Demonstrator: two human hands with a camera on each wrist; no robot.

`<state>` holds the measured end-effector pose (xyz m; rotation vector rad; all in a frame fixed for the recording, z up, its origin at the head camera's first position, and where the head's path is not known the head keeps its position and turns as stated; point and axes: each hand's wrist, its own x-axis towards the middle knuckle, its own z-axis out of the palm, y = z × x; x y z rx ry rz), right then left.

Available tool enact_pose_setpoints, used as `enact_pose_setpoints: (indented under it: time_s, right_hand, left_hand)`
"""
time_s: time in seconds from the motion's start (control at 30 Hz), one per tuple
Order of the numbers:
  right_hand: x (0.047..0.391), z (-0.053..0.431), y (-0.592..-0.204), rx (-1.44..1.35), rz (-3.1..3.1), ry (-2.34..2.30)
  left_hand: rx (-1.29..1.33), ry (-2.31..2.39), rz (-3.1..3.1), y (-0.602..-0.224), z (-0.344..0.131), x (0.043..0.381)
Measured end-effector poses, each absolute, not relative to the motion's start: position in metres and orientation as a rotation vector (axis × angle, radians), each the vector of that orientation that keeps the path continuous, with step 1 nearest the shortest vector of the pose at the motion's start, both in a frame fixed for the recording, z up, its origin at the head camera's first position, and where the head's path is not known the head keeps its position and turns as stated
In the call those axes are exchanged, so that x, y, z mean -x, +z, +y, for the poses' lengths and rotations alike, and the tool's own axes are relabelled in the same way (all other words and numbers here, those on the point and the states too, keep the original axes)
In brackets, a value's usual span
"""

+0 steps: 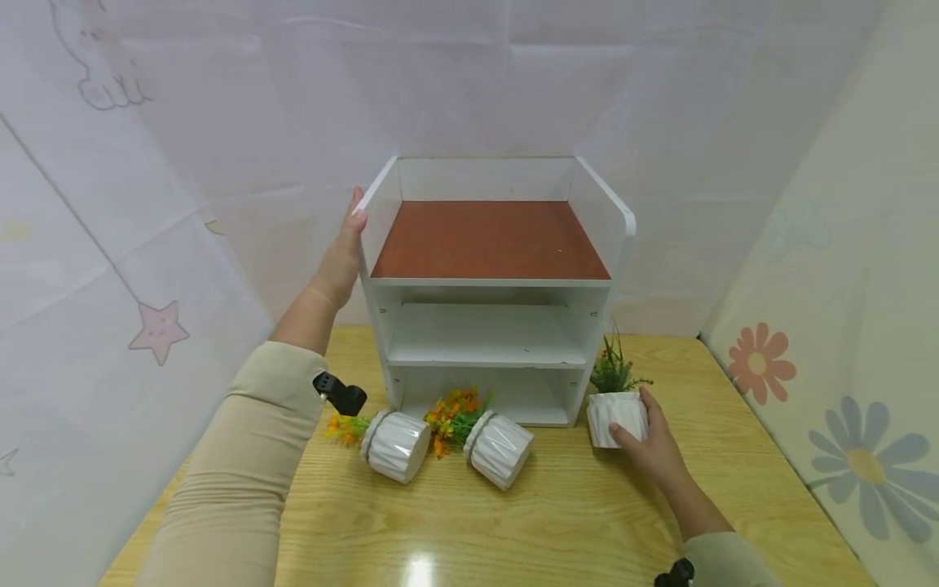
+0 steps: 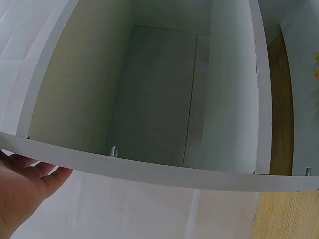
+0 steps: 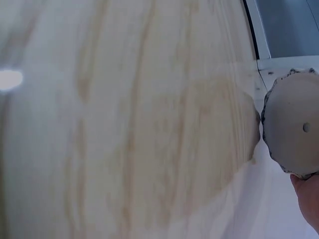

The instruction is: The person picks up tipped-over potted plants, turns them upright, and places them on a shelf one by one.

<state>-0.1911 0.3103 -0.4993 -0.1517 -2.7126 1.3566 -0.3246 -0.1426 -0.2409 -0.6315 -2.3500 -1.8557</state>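
A small white shelf unit (image 1: 487, 282) with a brown top board stands at the back of the table. My left hand (image 1: 341, 259) rests against the outside of its left side panel, near the top front edge. In the left wrist view, the fingers (image 2: 44, 170) lie along the outer face of that panel. My right hand (image 1: 655, 447) grips a white ribbed flowerpot (image 1: 614, 417) with a green plant, beside the unit's lower right corner. In the right wrist view, the pot's underside (image 3: 291, 127) shows, with a small hole in it.
Two more white flowerpots lie tipped over before the unit: a left one (image 1: 396, 446) with yellow-orange flowers and a middle one (image 1: 500, 450) with orange flowers (image 1: 456, 414) reaching the bottom compartment. Printed cloth (image 1: 484, 81) hangs behind the wooden table (image 1: 587, 530) and at both sides.
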Motion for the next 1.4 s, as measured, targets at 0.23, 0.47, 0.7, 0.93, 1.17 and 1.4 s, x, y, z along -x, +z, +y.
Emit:
enact_pose_setpoints:
  time_s: [0.23, 0.47, 0.7, 0.93, 1.17, 1.4]
  right_hand:
    - [0.187, 0.319, -0.496, 0.048, -2.749, 1.351]
    - [0.182, 0.323, -0.489, 0.078, -2.869, 1.332]
    - [0.180, 0.324, -0.482, 0.080, -2.901, 1.419]
    - [0.174, 0.325, -0.478, 0.059, -2.944, 1.388]
    - [0.171, 0.328, -0.486, 0.065, -2.881, 1.466]
    - [0.174, 0.326, -0.497, 0.116, -2.820, 1.477]
  left_hand:
    - [0.626, -1.862, -2.352, -0.241, -0.145, 0.324]
    - [0.634, -1.866, -2.342, -0.240, -0.146, 0.324]
    - [0.640, -1.887, -2.317, -0.241, -0.148, 0.324]
    - [0.635, -1.891, -2.318, -0.243, -0.150, 0.324]
    - [0.658, -1.907, -2.298, -0.243, -0.149, 0.324]
    - [0.666, -1.909, -2.296, -0.242, -0.149, 0.325]
